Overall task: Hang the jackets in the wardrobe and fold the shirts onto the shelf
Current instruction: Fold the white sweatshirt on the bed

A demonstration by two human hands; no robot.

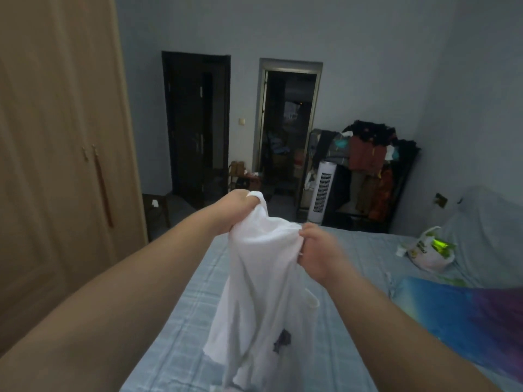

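So the white shirt [263, 278] is held up in the air over the bed [175, 335], not lying on it. The left grip [237, 210] has its fingers curled tight round a bunched bit of the top edge, and it sits higher and further out than the other one. The right grip [319, 253] is pinching the fabric at the opposite side of that top edge, thumb and fingers closed on the cloth. The rest of the shirt hangs down loose between both forearms, pretty crumpled, with a small dark patch [283, 339] low down on it; can't tell if that's a print or a tag. The bed has a light blue checked sheet. On the left is the wardrobe [56, 137], light wood, doors closed. On the far side of the bed there's a plastic bag [427, 250] with something green in it, and nearer, a blue and purple cloth [467, 315]. Against the back wall is a rack of clothes [373, 171] with a white tower fan [322, 190] just beside it, plus a dark door [198, 123] and an open doorway [288, 123].
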